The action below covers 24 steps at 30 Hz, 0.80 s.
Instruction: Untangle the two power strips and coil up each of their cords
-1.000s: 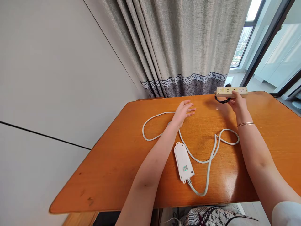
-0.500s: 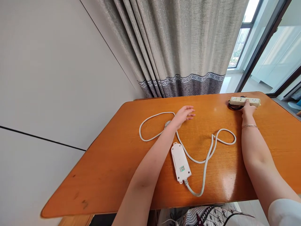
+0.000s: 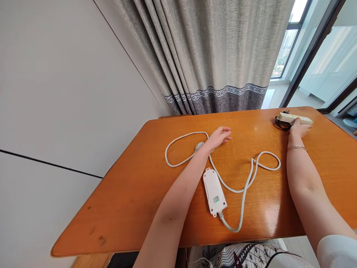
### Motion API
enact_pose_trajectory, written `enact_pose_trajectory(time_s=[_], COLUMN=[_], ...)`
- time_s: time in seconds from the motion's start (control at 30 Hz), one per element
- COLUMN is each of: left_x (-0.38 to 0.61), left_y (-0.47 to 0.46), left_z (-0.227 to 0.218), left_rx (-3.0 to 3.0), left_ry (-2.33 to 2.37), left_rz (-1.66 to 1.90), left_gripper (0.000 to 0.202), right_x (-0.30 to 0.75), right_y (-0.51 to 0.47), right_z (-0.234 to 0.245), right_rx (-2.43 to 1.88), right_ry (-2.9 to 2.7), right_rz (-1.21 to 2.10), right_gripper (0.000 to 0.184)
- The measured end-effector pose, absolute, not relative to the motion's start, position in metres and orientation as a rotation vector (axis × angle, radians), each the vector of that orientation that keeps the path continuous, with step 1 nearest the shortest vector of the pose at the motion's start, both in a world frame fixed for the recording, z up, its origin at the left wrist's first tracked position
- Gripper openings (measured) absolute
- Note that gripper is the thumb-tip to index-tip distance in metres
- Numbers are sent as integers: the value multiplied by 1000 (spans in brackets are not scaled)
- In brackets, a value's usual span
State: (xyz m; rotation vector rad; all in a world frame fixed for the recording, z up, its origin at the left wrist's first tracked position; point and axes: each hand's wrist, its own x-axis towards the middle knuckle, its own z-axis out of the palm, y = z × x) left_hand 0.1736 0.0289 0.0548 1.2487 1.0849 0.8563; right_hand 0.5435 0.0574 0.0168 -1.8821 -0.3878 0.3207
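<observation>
At the far right of the table, my right hand [image 3: 300, 128] grips a cream power strip [image 3: 296, 118], its sockets tilted away from me. A bundled black cord [image 3: 282, 125] lies at the strip's left end. My left hand [image 3: 219, 137] is over the middle of the table with fingers loosely stretched, holding nothing. Below it a white power strip [image 3: 214, 191] lies face down, a small green label on its back. Its white cord [image 3: 242, 212] loops across the table to a plug [image 3: 199, 146], partly hidden beside my left wrist.
The orange-brown wooden table [image 3: 134, 193] has rounded corners. A pale wall panel [image 3: 55, 93] borders its left side. Grey curtains [image 3: 217, 56] hang behind the far edge, and a dark-framed glass door [image 3: 312, 52] stands at the right.
The cream power strip has shifted slightly right and tilted in my right hand, with its black cord following. My left hand has stayed nearly in place, its fingers a little closer together.
</observation>
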Motion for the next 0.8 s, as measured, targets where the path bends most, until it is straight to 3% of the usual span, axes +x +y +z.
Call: enact_pose_trajectory(time_s=[0.1, 0.37, 0.63, 0.8], left_x=[173, 174, 174, 176], left_y=[29, 25, 28, 25], left_z=[55, 62, 56, 59], left_rx=[1277, 1327, 1348, 1340], left_ry=[1080, 1122, 1099, 1110], left_rz=[846, 804, 810, 797], left_gripper=[19, 17, 18, 16], right_x=[545, 548, 537, 520], right_y=[62, 69, 72, 73], right_z=[15, 11, 6, 5], right_rx=[-1888, -1841, -1863, -2091], right_ry=[-207, -137, -530, -845], right_rz=[162, 30, 56, 103], right_gripper=[36, 29, 7, 14])
